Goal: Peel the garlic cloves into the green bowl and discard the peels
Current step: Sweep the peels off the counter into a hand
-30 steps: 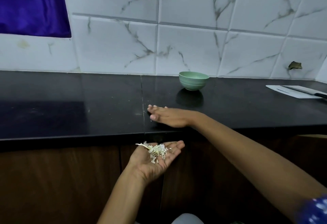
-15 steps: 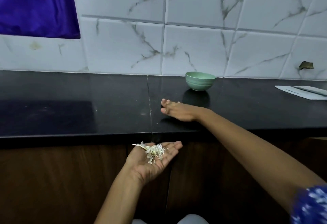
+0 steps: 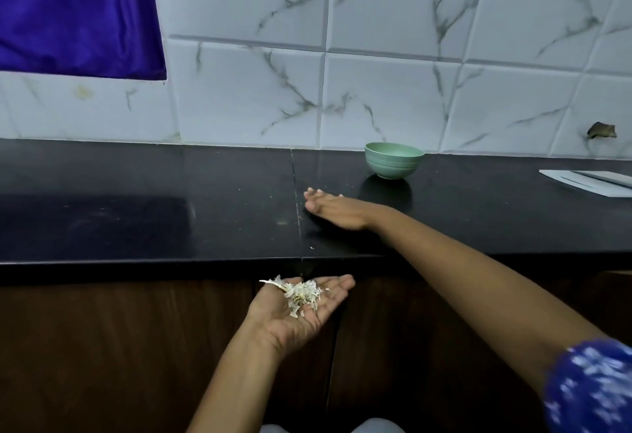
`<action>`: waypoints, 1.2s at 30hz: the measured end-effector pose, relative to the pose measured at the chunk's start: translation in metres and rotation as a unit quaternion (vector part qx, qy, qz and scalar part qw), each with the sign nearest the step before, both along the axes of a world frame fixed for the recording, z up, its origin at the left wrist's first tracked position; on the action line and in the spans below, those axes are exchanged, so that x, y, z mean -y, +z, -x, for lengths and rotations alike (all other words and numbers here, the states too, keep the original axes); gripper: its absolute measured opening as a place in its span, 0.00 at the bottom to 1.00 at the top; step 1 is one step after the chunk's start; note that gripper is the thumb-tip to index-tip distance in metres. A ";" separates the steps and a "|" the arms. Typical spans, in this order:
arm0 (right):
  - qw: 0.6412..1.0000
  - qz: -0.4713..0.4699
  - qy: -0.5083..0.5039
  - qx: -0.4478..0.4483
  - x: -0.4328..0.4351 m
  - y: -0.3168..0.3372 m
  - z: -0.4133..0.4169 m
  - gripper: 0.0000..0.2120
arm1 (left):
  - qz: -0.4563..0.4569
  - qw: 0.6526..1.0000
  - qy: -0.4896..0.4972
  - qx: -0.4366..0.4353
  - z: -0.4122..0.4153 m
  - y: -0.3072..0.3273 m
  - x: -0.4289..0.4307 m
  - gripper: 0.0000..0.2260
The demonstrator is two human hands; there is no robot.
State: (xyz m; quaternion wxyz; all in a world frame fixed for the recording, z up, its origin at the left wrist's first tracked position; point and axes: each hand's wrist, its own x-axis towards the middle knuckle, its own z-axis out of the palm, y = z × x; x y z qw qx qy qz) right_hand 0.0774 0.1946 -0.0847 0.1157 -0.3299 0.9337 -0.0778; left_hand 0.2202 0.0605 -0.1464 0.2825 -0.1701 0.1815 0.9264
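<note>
Hands: left hand point(image 3: 301, 316), palm up, flat, carries loose garlic peels point(image 3: 301, 294), below and in front of the green bowl point(image 3: 393, 160); right hand point(image 3: 337, 210), fingers straight, flat on worktop point(image 3: 136, 213) near bowl. Risk: ungripped peels probably spill if palm tilts.

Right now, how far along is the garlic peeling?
Peeling looks done: no unpeeled garlic shows, though the green bowl hides its contents. In hand: the right hand lies flat on the counter, apparently sweeping scraps toward the upturned left hand, which carries the peels. Left: a few specks on the counter, then discarding.
</note>
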 end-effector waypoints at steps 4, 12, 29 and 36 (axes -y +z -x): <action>0.995 -0.031 0.089 -0.036 0.000 -0.007 -0.026 0.34 | 0.005 1.000 0.011 -0.007 -0.003 0.000 0.001 0.24; 0.984 0.123 0.127 0.021 -0.046 -0.008 -0.088 0.43 | 0.003 1.000 0.014 -0.001 -0.006 -0.003 -0.005 0.24; 0.998 0.041 0.021 0.036 0.062 -0.003 0.044 0.28 | -0.025 0.999 0.018 0.006 -0.001 -0.001 0.023 0.25; 0.980 -0.005 0.200 -0.006 0.067 -0.006 -0.035 0.31 | -0.015 1.000 0.013 -0.018 0.002 -0.007 0.020 0.24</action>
